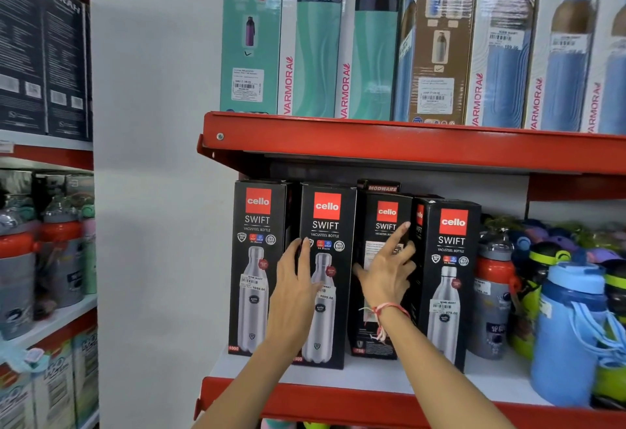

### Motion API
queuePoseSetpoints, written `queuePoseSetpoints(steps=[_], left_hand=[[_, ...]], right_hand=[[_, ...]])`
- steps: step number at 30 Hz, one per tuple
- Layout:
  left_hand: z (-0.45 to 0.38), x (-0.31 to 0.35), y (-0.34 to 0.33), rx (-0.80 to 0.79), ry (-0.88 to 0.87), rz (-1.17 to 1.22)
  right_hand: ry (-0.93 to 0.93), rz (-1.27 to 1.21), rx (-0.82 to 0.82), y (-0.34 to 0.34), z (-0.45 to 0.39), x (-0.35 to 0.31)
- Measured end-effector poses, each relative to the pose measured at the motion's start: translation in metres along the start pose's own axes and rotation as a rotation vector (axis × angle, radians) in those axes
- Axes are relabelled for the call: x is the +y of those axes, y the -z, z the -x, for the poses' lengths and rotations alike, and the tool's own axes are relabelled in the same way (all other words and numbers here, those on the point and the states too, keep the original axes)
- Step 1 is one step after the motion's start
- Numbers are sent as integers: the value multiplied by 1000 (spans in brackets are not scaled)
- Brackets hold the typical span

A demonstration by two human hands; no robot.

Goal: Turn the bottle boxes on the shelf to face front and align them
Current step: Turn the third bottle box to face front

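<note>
Several tall black Cello Swift bottle boxes stand on the lower shelf (372, 391). The leftmost box (255, 225) and the second box (328, 215) show their bottle pictures to the front. A third box (384, 222) sits further back, showing a text side. The right box (450, 249) stands angled, front outward. My left hand (294, 289) lies flat with spread fingers across the gap between the first and second boxes. My right hand (388, 269) touches the third box, fingers apart, index finger pointing up. Neither hand grips anything.
Loose red-capped, green and blue bottles (569, 320) crowd the shelf right of the boxes. Teal and blue Varmora boxes (315, 42) fill the upper red shelf (406, 144). A second rack with dark boxes (44, 56) stands at left, beyond a white wall.
</note>
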State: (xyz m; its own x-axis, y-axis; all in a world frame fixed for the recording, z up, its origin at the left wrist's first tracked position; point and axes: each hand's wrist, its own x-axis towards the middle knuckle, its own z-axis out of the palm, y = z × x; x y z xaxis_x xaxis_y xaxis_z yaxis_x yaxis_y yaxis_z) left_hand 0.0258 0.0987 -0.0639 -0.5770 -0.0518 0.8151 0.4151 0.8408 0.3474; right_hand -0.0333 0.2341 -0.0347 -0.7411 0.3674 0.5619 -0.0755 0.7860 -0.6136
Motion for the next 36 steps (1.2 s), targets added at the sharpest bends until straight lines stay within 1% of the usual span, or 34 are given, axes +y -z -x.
queuePoseSetpoints(steps=[2, 4, 5, 7, 10, 15, 17, 20, 22, 26, 28, 32, 34, 36], left_hand=[[1, -1, -2, 23, -43, -5], [2, 1, -3, 25, -73, 56], [2, 4, -1, 5, -63, 131], [2, 10, 2, -90, -35, 281], [7, 18, 0, -207, -9, 400], [11, 32, -7, -234, 28, 473], [9, 43, -5, -282, 52, 532], [4, 55, -4, -413, 54, 679], [2, 56, -7, -415, 79, 716], [7, 62, -17, -321, 132, 692], [7, 67, -24, -314, 149, 643], [1, 68, -48, -320, 202, 494], [-2, 69, -56, -307, 226, 368], [-7, 69, -62, -286, 244, 298]], right_hand=[[31, -42, -2, 4, 2, 7], [59, -101, -11, 13, 5, 15], [74, -143, -16, 18, 7, 19], [107, -245, -58, 33, 10, 28], [174, -380, -134, 62, 21, 36], [260, -560, -173, 100, 22, 51], [295, -641, -265, 112, 16, 56], [348, -699, -404, 126, 10, 59], [364, -711, -468, 129, 7, 60], [368, -639, -587, 126, -5, 56], [378, -550, -593, 122, -11, 55], [380, -372, -502, 106, -18, 55], [384, -262, -422, 94, -16, 54], [396, -177, -337, 83, -15, 56]])
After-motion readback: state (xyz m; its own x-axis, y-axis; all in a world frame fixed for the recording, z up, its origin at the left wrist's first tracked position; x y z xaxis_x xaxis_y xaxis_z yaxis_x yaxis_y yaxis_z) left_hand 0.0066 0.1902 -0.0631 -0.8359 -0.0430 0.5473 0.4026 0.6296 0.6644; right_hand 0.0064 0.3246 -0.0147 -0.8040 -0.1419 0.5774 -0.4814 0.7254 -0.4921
